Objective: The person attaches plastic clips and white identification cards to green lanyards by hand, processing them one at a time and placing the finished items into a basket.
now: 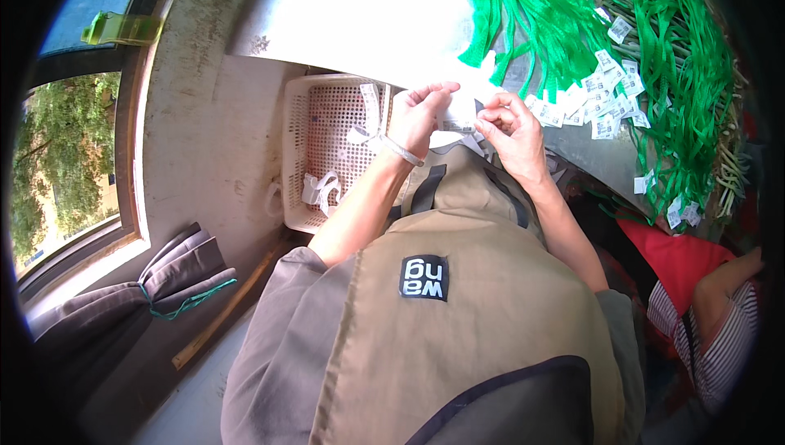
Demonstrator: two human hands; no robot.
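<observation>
Above the edge of the table, my left hand point(415, 120) is closed in a pinch on a white printed label point(458, 118). My right hand point(515, 129) has its thumb and forefinger pressed together at the label's other side, near a small dark patch. Strong glare washes out part of the label. To the right of my hands lie many similar white labels point(601, 98), several of them on the ends of green mesh strips point(531, 16). A white paper strip point(370, 110) hangs by my left wrist into a basket.
The perforated plastic basket point(292, 151) stands left of my forearm, with curled paper strips point(321, 190) inside. More green mesh point(675, 61) hangs over the table's right side. Another person's arm point(724, 286) is at the right. A tied dark curtain point(176, 269) hangs by the window.
</observation>
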